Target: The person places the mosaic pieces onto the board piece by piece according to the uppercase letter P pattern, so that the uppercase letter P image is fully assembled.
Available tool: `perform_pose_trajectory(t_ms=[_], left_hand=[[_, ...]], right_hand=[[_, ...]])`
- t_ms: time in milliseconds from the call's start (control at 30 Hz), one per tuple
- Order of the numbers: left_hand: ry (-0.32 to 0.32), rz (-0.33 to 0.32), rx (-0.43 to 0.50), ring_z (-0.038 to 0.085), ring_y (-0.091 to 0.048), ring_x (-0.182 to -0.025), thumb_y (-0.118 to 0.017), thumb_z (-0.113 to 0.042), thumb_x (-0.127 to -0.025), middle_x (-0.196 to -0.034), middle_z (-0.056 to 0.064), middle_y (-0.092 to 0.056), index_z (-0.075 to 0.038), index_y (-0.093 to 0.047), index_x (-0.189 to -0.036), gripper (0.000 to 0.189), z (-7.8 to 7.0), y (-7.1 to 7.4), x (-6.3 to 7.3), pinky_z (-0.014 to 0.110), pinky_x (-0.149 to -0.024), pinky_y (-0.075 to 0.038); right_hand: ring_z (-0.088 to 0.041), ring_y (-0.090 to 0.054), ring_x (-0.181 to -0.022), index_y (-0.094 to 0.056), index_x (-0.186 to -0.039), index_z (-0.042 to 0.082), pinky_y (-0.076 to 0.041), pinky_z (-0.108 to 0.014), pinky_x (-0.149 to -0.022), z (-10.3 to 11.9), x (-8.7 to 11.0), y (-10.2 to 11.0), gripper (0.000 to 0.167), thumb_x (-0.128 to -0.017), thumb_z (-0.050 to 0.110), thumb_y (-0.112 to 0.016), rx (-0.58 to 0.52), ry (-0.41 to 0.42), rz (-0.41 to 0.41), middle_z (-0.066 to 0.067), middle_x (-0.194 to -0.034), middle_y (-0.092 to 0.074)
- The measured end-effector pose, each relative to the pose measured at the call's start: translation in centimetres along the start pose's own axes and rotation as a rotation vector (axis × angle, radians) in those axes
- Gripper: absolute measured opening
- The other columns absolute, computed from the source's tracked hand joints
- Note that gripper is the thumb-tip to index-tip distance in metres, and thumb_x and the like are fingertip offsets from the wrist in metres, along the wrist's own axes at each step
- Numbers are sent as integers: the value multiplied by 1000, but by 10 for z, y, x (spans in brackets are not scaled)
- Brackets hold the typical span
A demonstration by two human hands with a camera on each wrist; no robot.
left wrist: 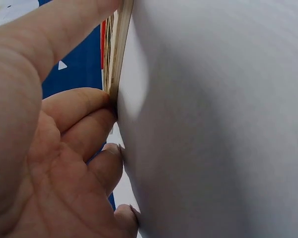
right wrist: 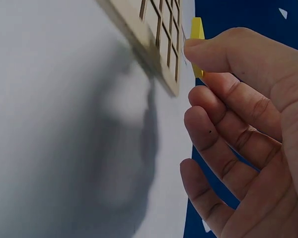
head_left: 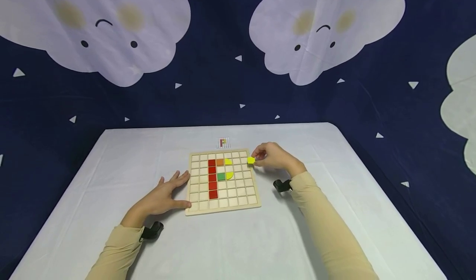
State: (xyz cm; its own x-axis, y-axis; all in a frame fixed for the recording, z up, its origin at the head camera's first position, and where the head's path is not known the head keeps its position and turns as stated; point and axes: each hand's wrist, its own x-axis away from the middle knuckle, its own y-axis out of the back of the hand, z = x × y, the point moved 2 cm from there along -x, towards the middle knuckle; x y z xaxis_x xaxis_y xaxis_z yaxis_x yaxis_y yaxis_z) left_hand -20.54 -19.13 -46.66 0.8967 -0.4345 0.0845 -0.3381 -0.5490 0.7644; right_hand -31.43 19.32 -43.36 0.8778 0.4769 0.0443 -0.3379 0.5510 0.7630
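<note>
A wooden grid board point(head_left: 223, 209) lies on the white table, its cells holding pale squares. A column of red tiles point(head_left: 212, 176) stands on it, with an orange tile point(head_left: 220, 162), a green-and-white tile point(head_left: 221, 176) and two yellow-and-white tiles point(head_left: 229, 175) to the right. My left hand point(head_left: 163, 195) rests at the board's left edge, thumb and fingertips touching it, fingers spread. Between thumb and forefinger my right hand point(head_left: 274, 156) pinches a yellow tile point(right wrist: 197, 47), held over the board's upper right edge. The right hand's other fingers are loosely bent.
Behind the board lies a small printed pattern card point(head_left: 223, 142) showing a coloured grid. The white table point(head_left: 148, 156) reaches back to a dark blue cloth point(head_left: 215, 102) with clouds. Each wrist wears a black camera point(head_left: 152, 230).
</note>
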Motion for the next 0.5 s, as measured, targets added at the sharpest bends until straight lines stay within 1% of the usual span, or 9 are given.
perform_pose_trajectory(t_ms=[267,367,500], left_hand=[[-3,-6,-7,52,-19,-163,-92,-40,-82,-172,22,-35,2,-41,-163,104,-2,1,-1,80,-128,-1],[-1,-14,-9,51,-21,-163,-92,-40,-82,-172,22,-35,1,-42,-162,103,-2,0,-1,78,-130,-3],[6,-19,-15,50,-21,-164,-91,-43,-83,-172,21,-35,1,-42,-162,103,-2,-2,1,75,-131,-5]], right_hand=[[-16,-70,-94,-78,-110,3,-61,-30,-89,16,-11,-12,22,-89,10,-82,-5,39,39,-9,-106,-78],[-15,-70,-93,-78,-110,3,-61,-28,-88,22,-15,-18,22,-90,10,-82,-7,52,59,-9,-107,-78],[-13,-71,-93,-77,-109,3,-62,-26,-88,30,-20,-27,22,-90,10,-84,-11,73,83,-7,-106,-78]])
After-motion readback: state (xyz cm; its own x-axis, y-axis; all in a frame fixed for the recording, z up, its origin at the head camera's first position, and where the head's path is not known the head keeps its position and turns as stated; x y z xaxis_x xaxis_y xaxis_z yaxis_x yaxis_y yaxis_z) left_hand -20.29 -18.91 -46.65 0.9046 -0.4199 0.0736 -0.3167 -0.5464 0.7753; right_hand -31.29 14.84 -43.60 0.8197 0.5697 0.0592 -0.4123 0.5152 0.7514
